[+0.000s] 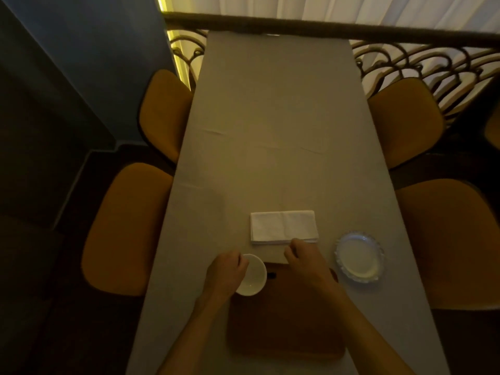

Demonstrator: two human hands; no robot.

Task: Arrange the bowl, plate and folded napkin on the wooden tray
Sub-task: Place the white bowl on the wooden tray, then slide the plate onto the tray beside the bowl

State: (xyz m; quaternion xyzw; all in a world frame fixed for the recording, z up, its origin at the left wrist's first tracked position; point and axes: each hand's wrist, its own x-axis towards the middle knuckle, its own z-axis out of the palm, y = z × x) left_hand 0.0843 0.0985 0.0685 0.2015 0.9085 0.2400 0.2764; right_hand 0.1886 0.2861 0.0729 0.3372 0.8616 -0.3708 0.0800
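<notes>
A dark wooden tray [286, 328] lies at the near edge of the table. A small white bowl [253, 276] sits at the tray's far left corner, and my left hand [226, 272] grips its left rim. A folded white napkin [282, 226] lies on the tablecloth just beyond the tray. My right hand [303, 255] pinches the napkin's near right edge with fingertips. A white plate [358, 257] with a scalloped glassy rim rests on the cloth to the right of the tray, apart from both hands.
The long table [270, 131] wears a grey cloth. Two mustard chairs [124, 228] stand on the left and two chairs [446, 239] on the right. An ornate metal railing [405, 58] and white curtains close the far end.
</notes>
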